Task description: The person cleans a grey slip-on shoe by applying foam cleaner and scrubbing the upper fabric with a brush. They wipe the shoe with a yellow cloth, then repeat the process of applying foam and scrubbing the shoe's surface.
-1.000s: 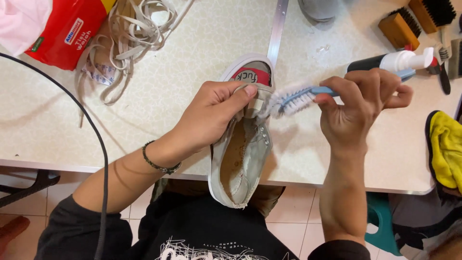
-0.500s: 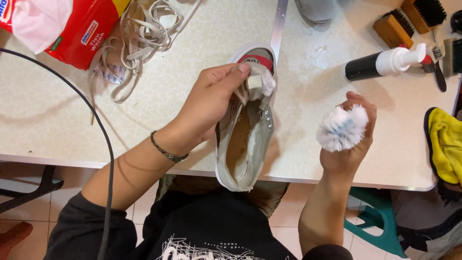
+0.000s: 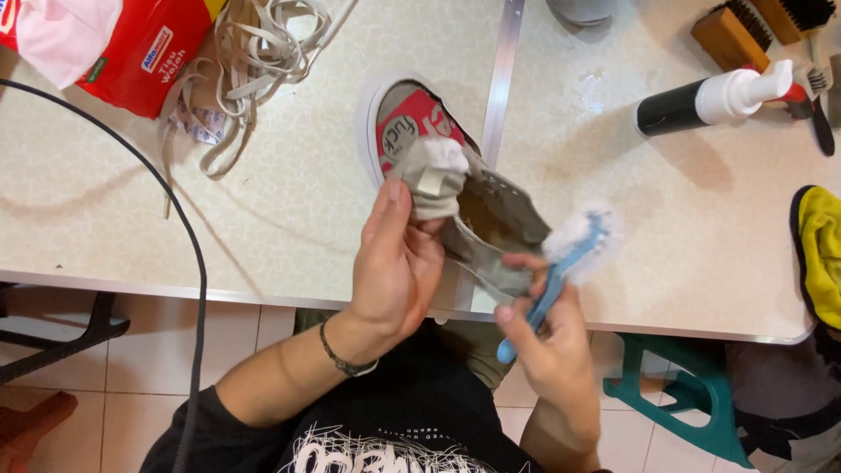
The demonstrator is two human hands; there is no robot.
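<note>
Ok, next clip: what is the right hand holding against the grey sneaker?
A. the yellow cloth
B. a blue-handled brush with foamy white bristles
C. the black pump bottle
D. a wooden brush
B: the right hand grips a blue-handled brush, its foamy bristles at the grey sneaker, while the left hand steadies the shoe.

Grey canvas sneaker with white rubber sole and red insole, unlaced, tipped on its side at the near edge of the desk, tongue pulled out and foamy. Gripped at the tongue by the left hand. Blue-handled brush, bristles white with foam, pressed against the sneaker's side, held in the right hand.
</note>
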